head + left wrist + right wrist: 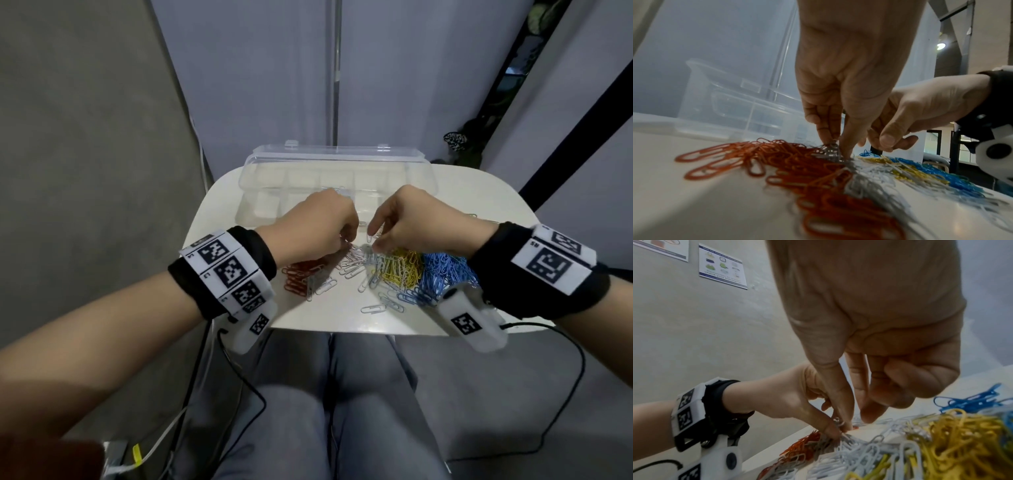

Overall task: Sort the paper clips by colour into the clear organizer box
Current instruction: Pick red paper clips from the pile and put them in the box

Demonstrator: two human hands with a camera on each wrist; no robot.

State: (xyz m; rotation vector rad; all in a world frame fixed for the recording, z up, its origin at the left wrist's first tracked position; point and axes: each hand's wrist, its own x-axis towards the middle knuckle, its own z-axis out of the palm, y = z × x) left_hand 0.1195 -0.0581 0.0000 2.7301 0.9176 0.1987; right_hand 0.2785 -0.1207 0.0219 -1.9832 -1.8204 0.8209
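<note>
While red, white, yellow and blue wire paper clips (383, 270) lie heaped on the white desk (342, 315), the clear plastic organizer box (274, 205) looks almost unfilled. Left hand (318, 226) pinches grey-white clips; right hand (411, 222) pinches one white clip. Nearly all sorting remains.

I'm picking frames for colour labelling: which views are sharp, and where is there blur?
Head view: red clips, yellow clips and blue clips sharp, edges bowed. Left wrist view: near red clips smeared. Right wrist view: near yellow clips soft, dim.
</note>
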